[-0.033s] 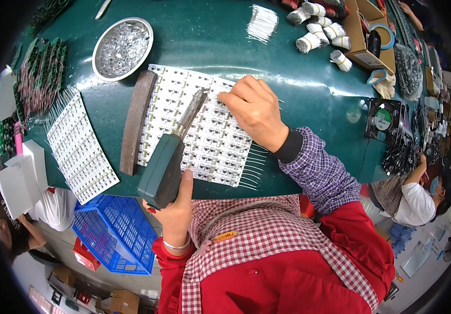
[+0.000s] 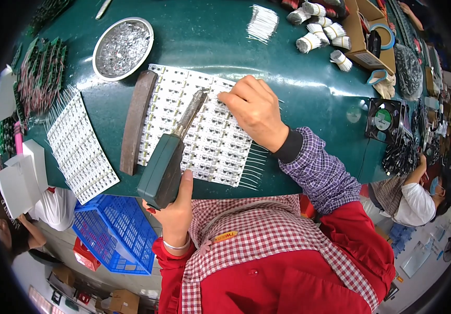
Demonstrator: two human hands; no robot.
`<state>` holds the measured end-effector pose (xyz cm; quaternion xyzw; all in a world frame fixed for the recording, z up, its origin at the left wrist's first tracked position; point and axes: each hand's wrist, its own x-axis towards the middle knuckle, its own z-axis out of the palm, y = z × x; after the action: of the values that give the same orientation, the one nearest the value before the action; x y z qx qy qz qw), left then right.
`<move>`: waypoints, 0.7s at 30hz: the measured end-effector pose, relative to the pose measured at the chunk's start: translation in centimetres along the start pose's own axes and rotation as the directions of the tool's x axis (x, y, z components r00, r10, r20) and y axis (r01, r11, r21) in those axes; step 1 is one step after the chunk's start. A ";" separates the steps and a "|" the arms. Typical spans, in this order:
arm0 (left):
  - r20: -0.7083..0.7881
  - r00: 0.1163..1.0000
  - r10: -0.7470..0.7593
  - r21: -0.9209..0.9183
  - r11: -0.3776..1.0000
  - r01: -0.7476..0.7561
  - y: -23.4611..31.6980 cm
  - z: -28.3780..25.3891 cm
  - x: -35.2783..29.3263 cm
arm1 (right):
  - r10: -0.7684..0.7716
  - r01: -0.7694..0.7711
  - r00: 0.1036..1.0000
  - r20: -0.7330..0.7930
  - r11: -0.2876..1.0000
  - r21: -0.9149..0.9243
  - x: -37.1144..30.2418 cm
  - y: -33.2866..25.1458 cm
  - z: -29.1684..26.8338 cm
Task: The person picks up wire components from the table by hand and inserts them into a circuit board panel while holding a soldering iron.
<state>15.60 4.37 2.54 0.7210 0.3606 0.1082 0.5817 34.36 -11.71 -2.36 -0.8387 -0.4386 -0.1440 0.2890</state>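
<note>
Bowl (image 2: 98,66) behind bar (image 2: 138,123); bar between circuit panel (image 2: 209,131) and second panel (image 2: 81,149).

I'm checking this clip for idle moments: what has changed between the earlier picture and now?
Nothing visibly changed; nothing was taken hold of or let go. The left hand grips the green soldering tool as before, its tip over the white board sheet. The right hand stays at the sheet's upper right, and the brown bar lies unmoved.
</note>
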 end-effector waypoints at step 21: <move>0.002 0.992 0.127 0.052 0.991 -0.127 -0.6 -0.4 -0.7 | 0.019 -0.017 0.999 -0.032 0.998 0.057 -0.3 -1.0 -0.2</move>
<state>14.64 4.26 2.26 0.7573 0.3171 0.1357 0.5545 33.40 -11.58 -2.03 -0.8316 -0.4303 -0.1423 0.3210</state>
